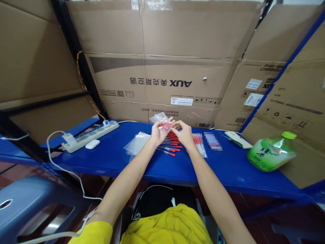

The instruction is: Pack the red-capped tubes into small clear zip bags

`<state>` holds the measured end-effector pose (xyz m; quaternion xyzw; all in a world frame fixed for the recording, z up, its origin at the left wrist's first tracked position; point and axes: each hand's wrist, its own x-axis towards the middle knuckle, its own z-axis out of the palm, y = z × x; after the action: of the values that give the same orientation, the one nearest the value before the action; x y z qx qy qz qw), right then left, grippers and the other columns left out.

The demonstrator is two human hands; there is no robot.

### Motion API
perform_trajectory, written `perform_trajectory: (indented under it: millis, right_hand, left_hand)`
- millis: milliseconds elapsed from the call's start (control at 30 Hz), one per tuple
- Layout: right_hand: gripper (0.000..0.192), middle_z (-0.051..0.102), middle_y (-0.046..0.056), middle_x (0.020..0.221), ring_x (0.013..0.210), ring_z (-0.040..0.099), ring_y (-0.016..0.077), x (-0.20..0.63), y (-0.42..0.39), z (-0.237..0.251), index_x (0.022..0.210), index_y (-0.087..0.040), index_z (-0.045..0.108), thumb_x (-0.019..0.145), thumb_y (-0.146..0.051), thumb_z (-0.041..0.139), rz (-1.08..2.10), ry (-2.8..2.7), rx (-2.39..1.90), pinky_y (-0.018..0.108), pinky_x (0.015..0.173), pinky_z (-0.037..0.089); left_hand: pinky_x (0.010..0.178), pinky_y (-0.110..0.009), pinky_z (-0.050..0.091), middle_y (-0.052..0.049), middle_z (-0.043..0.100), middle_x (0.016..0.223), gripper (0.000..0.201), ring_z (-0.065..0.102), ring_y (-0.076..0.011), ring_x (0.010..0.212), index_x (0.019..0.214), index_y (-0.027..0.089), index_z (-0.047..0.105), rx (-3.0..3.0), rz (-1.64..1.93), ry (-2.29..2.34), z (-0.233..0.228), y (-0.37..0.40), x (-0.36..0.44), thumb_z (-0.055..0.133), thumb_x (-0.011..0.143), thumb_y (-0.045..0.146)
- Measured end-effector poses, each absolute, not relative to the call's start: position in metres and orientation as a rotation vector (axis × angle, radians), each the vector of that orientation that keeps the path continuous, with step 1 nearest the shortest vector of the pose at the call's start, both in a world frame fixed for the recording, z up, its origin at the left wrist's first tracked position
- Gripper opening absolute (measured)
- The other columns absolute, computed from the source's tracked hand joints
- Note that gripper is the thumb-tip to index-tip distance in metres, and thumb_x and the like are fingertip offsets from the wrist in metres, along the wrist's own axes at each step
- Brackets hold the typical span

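My left hand (pixel 157 133) and my right hand (pixel 184 133) are raised together just above the blue shelf (pixel 142 162). Between them they hold a small clear plastic bag (pixel 160 119) with red-capped items inside. Under the hands, several thin red-tipped pieces (pixel 172 148) lie loose on the shelf. A stack of clear bags (pixel 137 142) lies left of my left hand. A filled clear bag with red parts (pixel 199 142) lies right of my right hand.
A white power strip (pixel 88 136) with a cable and a white earbud case (pixel 92 144) sit at the left. A phone (pixel 212 141), a white device (pixel 237 139) and a green bottle on its side (pixel 271 152) are at the right. Cardboard boxes (pixel 157 61) form the back wall.
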<state>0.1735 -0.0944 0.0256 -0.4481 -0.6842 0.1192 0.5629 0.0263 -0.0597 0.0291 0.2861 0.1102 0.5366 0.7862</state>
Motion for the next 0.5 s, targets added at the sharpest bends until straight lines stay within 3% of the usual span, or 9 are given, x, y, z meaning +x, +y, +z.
perform_trajectory:
  millis: [200,333,500]
  right_hand:
    - [0.03,0.073,0.004,0.077,0.071,0.065,0.0199,0.173,-0.092,0.023,0.079,-0.022,0.064,0.08,-0.051,0.073,0.319,-1.538,-1.114,0.033,0.072,0.052]
    - [0.037,0.069,0.002,0.071,0.066,0.06,0.0179,0.177,-0.088,0.018,0.071,-0.023,0.057,0.081,-0.055,0.071,0.283,-1.53,-1.182,0.031,0.069,0.05]
    - [0.026,0.074,0.004,0.091,0.078,0.068,0.0191,0.177,-0.086,0.015,0.089,-0.023,0.059,0.083,-0.047,0.07,0.31,-1.547,-1.133,0.031,0.074,0.053]
  left_hand:
    - [0.105,-0.045,0.054,-0.017,0.066,0.14,0.062,0.062,-0.0327,0.134,0.142,0.014,0.056,0.608,1.175,0.269,0.03,-0.06,0.027,0.05,0.081,0.019]
    - [0.104,-0.043,0.054,-0.018,0.066,0.14,0.057,0.062,-0.0325,0.133,0.134,0.012,0.061,0.621,1.105,0.294,0.027,-0.058,0.027,0.051,0.078,0.018]
    - [0.102,-0.044,0.056,-0.021,0.072,0.129,0.044,0.07,-0.0316,0.119,0.117,0.008,0.066,0.624,1.042,0.301,0.025,-0.057,0.026,0.05,0.077,0.018]
